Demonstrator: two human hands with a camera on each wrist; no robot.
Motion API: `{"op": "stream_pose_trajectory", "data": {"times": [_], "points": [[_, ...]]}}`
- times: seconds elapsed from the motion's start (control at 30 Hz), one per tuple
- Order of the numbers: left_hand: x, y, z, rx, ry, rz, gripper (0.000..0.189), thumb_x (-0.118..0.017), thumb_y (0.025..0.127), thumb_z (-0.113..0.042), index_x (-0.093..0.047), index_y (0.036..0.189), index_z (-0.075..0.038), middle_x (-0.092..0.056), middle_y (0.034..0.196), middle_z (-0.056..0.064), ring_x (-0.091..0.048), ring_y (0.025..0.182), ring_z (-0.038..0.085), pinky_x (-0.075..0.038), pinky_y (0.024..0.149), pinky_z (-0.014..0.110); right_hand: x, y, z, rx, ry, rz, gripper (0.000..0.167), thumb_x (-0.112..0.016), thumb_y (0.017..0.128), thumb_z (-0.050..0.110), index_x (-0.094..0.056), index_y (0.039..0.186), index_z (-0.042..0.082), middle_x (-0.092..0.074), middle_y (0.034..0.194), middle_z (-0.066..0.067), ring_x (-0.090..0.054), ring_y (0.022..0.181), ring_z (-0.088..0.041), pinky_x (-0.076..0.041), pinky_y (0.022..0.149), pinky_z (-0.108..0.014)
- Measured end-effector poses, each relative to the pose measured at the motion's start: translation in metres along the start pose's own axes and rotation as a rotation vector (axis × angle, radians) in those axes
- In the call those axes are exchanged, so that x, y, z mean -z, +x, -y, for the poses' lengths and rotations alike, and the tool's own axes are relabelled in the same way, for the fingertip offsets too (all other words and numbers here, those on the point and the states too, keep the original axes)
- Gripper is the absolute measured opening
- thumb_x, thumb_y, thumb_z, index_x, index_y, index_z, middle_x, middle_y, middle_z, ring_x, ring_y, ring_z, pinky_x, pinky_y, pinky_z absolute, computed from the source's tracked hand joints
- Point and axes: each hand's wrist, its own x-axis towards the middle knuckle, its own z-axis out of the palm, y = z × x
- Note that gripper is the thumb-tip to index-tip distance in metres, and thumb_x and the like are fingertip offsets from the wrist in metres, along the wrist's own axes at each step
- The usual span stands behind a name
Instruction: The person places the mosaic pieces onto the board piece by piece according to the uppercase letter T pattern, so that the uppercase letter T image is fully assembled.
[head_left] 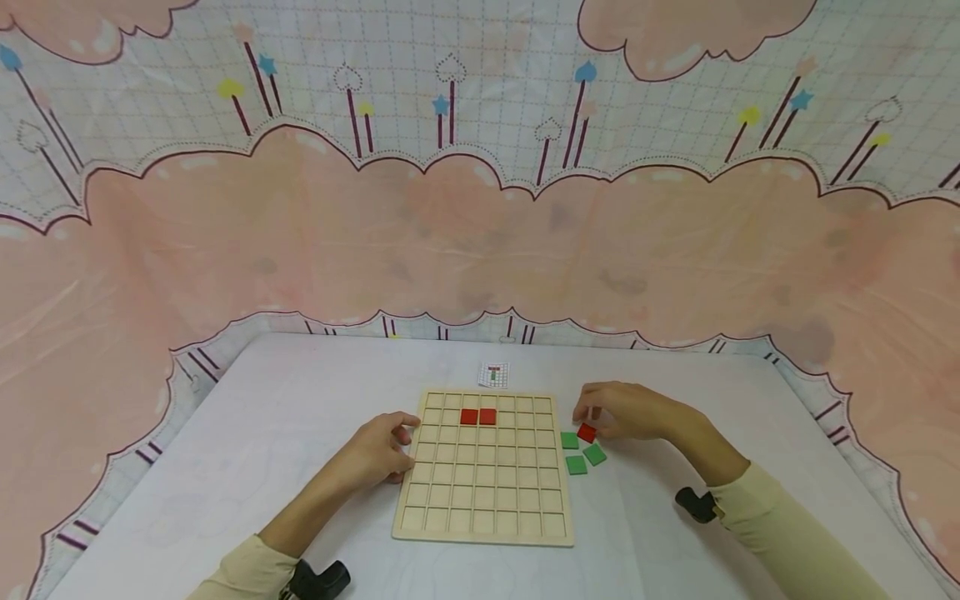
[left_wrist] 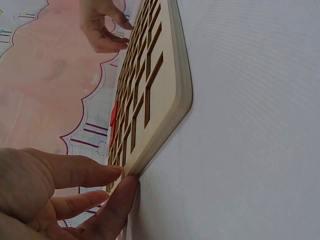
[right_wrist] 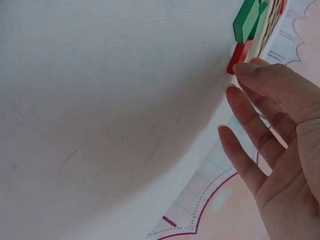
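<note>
A square wooden grid board (head_left: 486,533) lies on the white table. Two red tiles (head_left: 478,417) sit side by side in its cells towards the far edge. My left hand (head_left: 378,450) rests at the board's left edge, its thumb and a fingertip touching the rim, as the left wrist view also shows. My right hand (head_left: 626,410) is low over the table right of the board, fingers loosely bent. Its thumb is at a loose red tile (right_wrist: 237,59), whose lower end it partly hides. Several green tiles (head_left: 576,465) lie around that red tile.
Just beyond the board's far edge lies a small printed card (head_left: 493,375) with a coloured grid pattern. A patterned pink and white cloth (head_left: 480,242) hangs behind the table. Dark wrist-worn devices (head_left: 696,505) show at both sleeves.
</note>
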Motion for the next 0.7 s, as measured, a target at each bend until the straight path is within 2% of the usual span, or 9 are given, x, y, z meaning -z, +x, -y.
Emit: {"op": "stream_pose_trajectory", "data": {"times": [0.33, 0.7], "points": [[0.002, -0.0016, -0.0001, -0.025, 0.003, 0.007, 0.058, -0.071, 0.078, 0.015, -0.057, 0.134, 0.004, -0.052, 0.1, 0.012, -0.054, 0.069, 0.019, -0.055, 0.055, 0.031, 0.0, 0.0003, 0.0003, 0.018, -0.007, 0.004, 0.032, -0.075, 0.084, 0.001, -0.074, 0.106, 0.024, -0.063, 0.104, 0.013, -0.062, 0.098, -0.012, -0.056, 0.087, -0.037], [-0.0002, 0.0016, 0.0018, -0.009, -0.003, -0.002, 0.058, -0.071, 0.078, 0.017, -0.058, 0.133, 0.004, -0.052, 0.099, 0.012, -0.055, 0.067, 0.019, -0.054, 0.054, 0.029, -0.001, -0.0013, -0.0006, 0.05, -0.022, -0.01, 0.032, -0.073, 0.084, 0.0, -0.075, 0.107, 0.023, -0.063, 0.103, 0.013, -0.062, 0.097, -0.012, -0.056, 0.086, -0.035]]}}
